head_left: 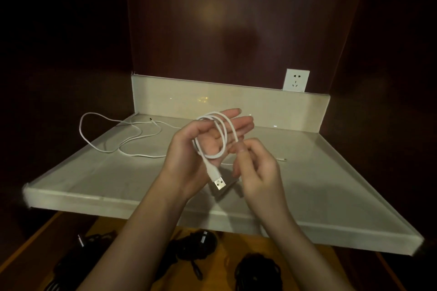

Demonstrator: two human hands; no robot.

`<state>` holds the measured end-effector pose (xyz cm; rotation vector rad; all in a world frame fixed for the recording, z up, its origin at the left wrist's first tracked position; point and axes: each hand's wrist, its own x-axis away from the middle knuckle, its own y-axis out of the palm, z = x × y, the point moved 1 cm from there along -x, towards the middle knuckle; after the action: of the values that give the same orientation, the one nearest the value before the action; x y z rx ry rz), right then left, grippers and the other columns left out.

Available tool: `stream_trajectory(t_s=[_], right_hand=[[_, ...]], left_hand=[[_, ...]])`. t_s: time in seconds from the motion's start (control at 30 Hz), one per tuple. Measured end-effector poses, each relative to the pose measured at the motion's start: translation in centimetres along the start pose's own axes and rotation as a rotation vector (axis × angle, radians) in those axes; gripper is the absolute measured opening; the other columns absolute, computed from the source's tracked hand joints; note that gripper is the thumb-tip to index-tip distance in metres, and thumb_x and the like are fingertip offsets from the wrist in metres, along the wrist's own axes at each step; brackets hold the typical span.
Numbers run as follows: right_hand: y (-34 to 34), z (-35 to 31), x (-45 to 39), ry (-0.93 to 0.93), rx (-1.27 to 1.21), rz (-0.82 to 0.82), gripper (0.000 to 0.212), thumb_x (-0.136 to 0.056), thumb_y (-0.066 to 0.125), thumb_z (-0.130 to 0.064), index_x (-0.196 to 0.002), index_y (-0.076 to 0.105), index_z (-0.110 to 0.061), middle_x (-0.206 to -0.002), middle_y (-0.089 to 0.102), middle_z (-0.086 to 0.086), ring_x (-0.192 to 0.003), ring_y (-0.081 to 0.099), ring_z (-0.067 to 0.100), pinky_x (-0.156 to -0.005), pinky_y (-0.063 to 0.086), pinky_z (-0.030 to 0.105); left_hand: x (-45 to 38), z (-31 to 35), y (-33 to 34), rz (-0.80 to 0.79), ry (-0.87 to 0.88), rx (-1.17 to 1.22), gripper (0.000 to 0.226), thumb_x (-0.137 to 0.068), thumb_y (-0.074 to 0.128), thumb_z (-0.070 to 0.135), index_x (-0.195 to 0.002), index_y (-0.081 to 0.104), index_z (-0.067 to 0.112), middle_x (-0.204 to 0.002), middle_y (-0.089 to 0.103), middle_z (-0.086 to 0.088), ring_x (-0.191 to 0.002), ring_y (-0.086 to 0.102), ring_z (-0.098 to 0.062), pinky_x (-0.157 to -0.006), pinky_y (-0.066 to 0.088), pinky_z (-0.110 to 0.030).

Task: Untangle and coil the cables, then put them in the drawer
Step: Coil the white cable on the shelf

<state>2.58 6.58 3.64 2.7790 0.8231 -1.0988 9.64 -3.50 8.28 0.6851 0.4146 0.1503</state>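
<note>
Head view: open wooden drawer (pixel 238 256) below the counter holds coiled black cables (pixel 189 247), dark and bundled, details dim. Pale glossy stone counter (pixel 94 172) with raised back edge; a loose white cable (pixel 132 139) lies sprawled on its left part. Left hand (pixel 208 139) is palm up, fingers spread flat, a second white cable, the coil (pixel 218 134), looped over it in smooth round turns, USB plug (pixel 220 183) dangling below. Right hand (pixel 257 172) pinches the coil's strand with thumb and fingers. White socket (pixel 295 80) on dark wood wall.
</note>
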Motion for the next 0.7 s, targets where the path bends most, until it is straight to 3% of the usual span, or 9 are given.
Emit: stream_trajectory(t_s=[0.1,0.2,0.33,0.4,0.47,0.53,0.63,0.7], right_hand=[[0.6,-0.2,0.8,0.081,-0.084,-0.091,0.023,-0.099,0.044,-0.039,-0.087,0.055,-0.022,-0.058,0.049,-0.005,-0.055,0.048,0.013,-0.055,0.041,0.031],[1.2,-0.5,1.5,0.132,-0.117,-0.210,0.032,-0.088,0.051,-0.058,-0.102,0.054,-0.029,-0.069,0.061,-0.005,-0.064,0.057,0.014,-0.061,0.045,0.030],[1.4,-0.2,1.8,0.048,0.035,-0.272,0.044,-0.082,0.055,-0.062,-0.115,0.048,-0.035,-0.076,0.061,0.006,-0.070,0.060,0.016,-0.067,0.048,0.037],[1.1,0.1,1.9,0.027,0.070,-0.297,0.044,-0.084,0.054,-0.064,-0.117,0.048,-0.036,-0.072,0.059,0.000,-0.067,0.058,0.013,-0.064,0.047,0.035],[1.0,0.2,2.1,0.013,0.152,-0.295,0.043,-0.083,0.051,-0.069,-0.108,0.048,-0.034,-0.065,0.054,-0.009,-0.061,0.053,0.007,-0.058,0.041,0.027],[1.0,0.4,2.3,-0.014,0.310,-0.259,0.046,-0.085,0.039,-0.073,-0.094,0.046,-0.028,-0.060,0.050,-0.008,-0.057,0.049,0.009,-0.055,0.037,0.028],[0.6,-0.3,2.7,-0.022,0.553,-0.245,0.064,-0.087,0.009,-0.075,-0.086,0.048,-0.025,-0.060,0.050,-0.006,-0.060,0.053,0.013,-0.058,0.041,0.035],[0.3,-1.2,3.2,-0.032,0.640,-0.270,0.061,-0.088,0.003,-0.072,-0.082,0.045,-0.028,-0.066,0.056,-0.003,-0.065,0.055,0.015,-0.061,0.042,0.037]], left_hand=[[0.0,-0.2,-0.1,0.166,0.060,0.043,0.038,-0.085,0.043,0.017,-0.113,0.061,0.000,-0.080,0.061,-0.010,-0.087,0.070,-0.030,-0.097,0.051,-0.043],[-0.3,-0.6,-0.3,0.296,0.109,0.138,0.023,-0.094,0.042,0.022,-0.102,0.058,0.007,-0.066,0.046,-0.002,-0.062,0.050,-0.017,-0.083,0.052,-0.037],[-0.5,-0.7,-0.9,0.357,0.185,0.199,0.030,-0.101,0.040,0.034,-0.101,0.057,0.010,-0.064,0.039,0.001,-0.053,0.039,-0.012,-0.063,0.041,-0.028],[-0.5,-0.7,-1.2,0.390,0.220,0.222,0.032,-0.103,0.038,0.037,-0.100,0.057,0.011,-0.064,0.038,0.001,-0.050,0.037,-0.010,-0.055,0.038,-0.024],[-0.5,-0.7,-1.5,0.427,0.278,0.253,0.033,-0.104,0.036,0.038,-0.097,0.055,0.012,-0.062,0.037,0.002,-0.048,0.034,-0.009,-0.045,0.034,-0.019],[-0.5,-0.5,-1.6,0.468,0.365,0.236,0.034,-0.106,0.034,0.038,-0.095,0.054,0.013,-0.062,0.037,0.002,-0.048,0.030,-0.008,-0.041,0.029,-0.017],[-0.5,-0.5,-1.7,0.553,0.594,0.018,0.031,-0.108,0.033,0.035,-0.094,0.053,0.015,-0.064,0.038,0.002,-0.050,0.035,-0.009,-0.043,0.030,-0.021],[-0.1,-0.6,-1.6,0.595,0.826,-0.279,0.025,-0.108,0.032,0.029,-0.096,0.051,0.018,-0.066,0.042,0.004,-0.055,0.041,-0.011,-0.047,0.036,-0.026]])
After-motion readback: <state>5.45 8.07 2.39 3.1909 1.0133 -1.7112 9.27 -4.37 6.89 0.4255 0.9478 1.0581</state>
